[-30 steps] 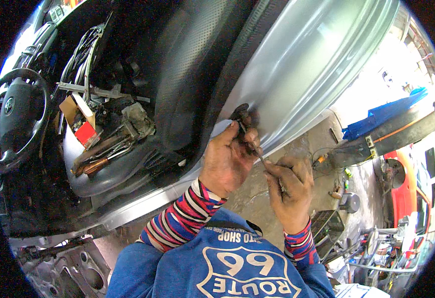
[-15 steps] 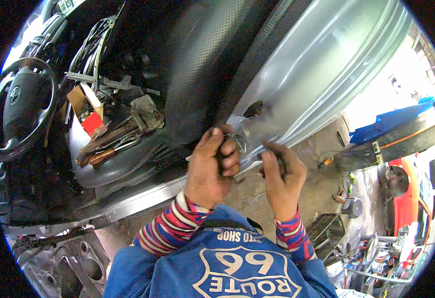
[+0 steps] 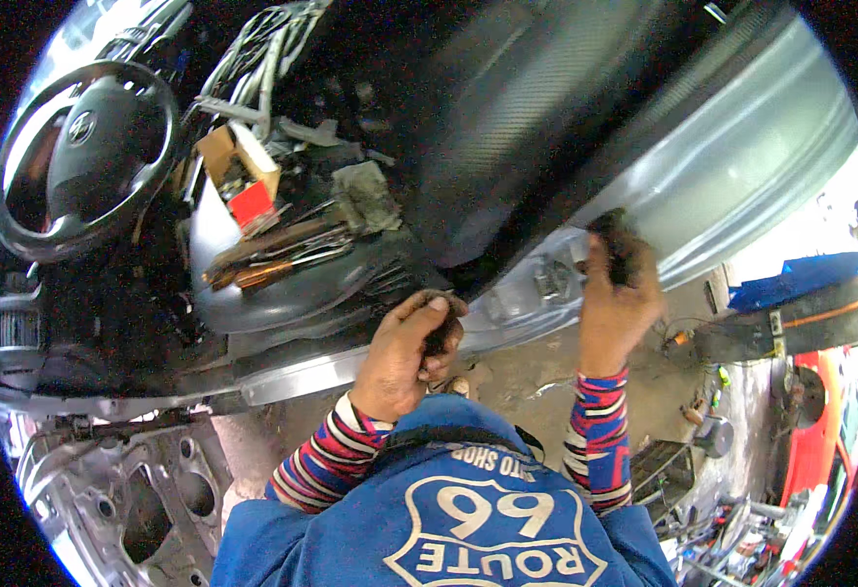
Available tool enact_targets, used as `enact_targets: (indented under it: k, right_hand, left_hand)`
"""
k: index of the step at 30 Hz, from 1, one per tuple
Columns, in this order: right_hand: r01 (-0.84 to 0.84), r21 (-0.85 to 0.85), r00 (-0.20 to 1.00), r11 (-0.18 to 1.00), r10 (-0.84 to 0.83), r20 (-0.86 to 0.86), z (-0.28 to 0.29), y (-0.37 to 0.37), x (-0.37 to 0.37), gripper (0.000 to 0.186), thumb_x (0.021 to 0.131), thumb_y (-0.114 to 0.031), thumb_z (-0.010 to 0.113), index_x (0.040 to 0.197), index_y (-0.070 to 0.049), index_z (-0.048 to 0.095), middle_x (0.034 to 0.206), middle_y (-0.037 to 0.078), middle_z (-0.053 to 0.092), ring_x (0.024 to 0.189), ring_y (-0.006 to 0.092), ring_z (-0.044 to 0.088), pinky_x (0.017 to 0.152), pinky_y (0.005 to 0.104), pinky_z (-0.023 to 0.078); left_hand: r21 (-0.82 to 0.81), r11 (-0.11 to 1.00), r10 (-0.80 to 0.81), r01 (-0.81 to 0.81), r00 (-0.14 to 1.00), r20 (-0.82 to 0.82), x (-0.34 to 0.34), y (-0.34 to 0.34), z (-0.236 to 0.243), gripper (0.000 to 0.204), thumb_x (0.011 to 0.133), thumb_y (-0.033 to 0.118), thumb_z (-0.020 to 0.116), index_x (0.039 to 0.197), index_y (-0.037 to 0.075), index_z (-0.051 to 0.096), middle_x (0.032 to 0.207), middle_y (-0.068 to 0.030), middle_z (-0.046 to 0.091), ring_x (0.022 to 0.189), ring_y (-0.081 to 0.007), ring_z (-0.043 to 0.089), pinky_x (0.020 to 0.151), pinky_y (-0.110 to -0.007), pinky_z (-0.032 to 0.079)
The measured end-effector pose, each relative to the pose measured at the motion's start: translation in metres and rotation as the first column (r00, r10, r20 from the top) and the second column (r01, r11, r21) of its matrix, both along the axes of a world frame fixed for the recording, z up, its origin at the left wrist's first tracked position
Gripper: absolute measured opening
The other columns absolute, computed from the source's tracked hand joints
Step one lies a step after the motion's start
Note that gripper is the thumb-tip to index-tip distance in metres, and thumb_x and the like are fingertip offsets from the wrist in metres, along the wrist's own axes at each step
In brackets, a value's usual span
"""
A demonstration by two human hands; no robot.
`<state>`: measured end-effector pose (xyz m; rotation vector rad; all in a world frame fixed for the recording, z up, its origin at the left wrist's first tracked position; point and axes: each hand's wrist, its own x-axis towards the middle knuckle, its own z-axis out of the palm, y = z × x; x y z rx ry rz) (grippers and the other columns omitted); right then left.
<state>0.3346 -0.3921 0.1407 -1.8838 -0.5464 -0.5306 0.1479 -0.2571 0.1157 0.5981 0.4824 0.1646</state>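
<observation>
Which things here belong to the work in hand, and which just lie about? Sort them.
In the work:
- left hand, curled, contents unclear
- right hand, at the silver car panel

Apparently just lying about:
- open carton with red flap
- orange-brown tool handles
- blue sheet

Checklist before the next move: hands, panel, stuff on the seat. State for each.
1. Hands apart: ok. Left hand and right hand do not touch.
2. Left grip: cannot tell. Fingers are curled, but what is between them, if anything, is too dark to identify.
3. Right hand on the silver panel: cannot tell. It is at the panel, but contact is blurred.
4. View of the panel at the right fingertips: not ok. Hand and blur obscure it.
5. Tools lying on the seat: ok.
6. Box closed: not ok, flaps open.
</observation>
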Motion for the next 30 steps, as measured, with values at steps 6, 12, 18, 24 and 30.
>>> enact_targets:
  k: [6,12,18,24,30]
  right_hand:
    - [0.054,-0.05,0.984,0.997,-0.045,0.171,-0.008,0.004,-0.002,0.011,0.089,-0.002,0.069,0.099,0.004,0.068,0.082,0.006,0.068,0.068,0.0117,0.063,0.063,0.0262,0.051]
    - [0.113,-0.02,0.969,0.993,-0.106,0.225,-0.016,0.013,-0.005,0.013,0.091,-0.004,0.069,0.101,0.004,0.069,0.083,0.006,0.068,0.071,0.0109,0.061,0.065,0.0262,0.051]
    - [0.069,0.195,0.996,0.978,-0.078,0.04,-0.013,0.016,-0.009,0.021,0.092,-0.015,0.072,0.103,0.003,0.073,0.091,0.009,0.073,0.073,0.0106,0.062,0.064,0.0272,0.051]
    - [0.154,-0.051,0.988,0.987,-0.154,0.007,-0.004,0.009,-0.01,0.017,0.089,-0.015,0.07,0.098,-0.001,0.073,0.082,0.02,0.071,0.07,0.0306,0.069,0.067,0.039,0.052]
    - [0.162,0.091,0.986,0.983,-0.165,0.027,-0.01,0.015,-0.01,0.018,0.085,-0.012,0.072,0.099,0.0,0.072,0.084,0.019,0.071,0.071,0.0318,0.069,0.067,0.0381,0.053]
  left_hand:
    - [0.063,0.998,-0.022,0.028,0.995,-0.096,-0.03,0.02,-0.02,0.019,0.102,0.022,0.051,0.106,0.006,0.059,0.07,-0.0021,0.052,0.049,-0.0064,0.038,0.04,-0.021,0.027]
    - [0.171,0.985,0.021,-0.002,0.994,-0.107,-0.046,0.034,-0.02,0.018,0.101,0.021,0.052,0.104,0.005,0.06,0.071,-0.0005,0.052,0.05,-0.0059,0.038,0.041,-0.021,0.026]
    - [0.379,0.925,0.06,0.016,0.98,-0.188,-0.047,0.045,-0.012,0.019,0.101,0.022,0.055,0.103,0.004,0.063,0.071,0.0013,0.052,0.051,-0.0039,0.037,0.044,-0.02,0.026]
    - [0.338,0.94,0.008,0.043,0.989,-0.148,-0.036,0.048,-0.015,0.018,0.101,0.022,0.055,0.103,0.006,0.062,0.072,0.0006,0.054,0.05,-0.0043,0.038,0.043,-0.02,0.027]
    - [0.394,0.913,-0.038,0.104,0.984,-0.172,-0.03,0.046,-0.018,0.016,0.1,0.023,0.057,0.101,0.008,0.063,0.073,0.0006,0.056,0.051,-0.0053,0.041,0.043,-0.02,0.03]
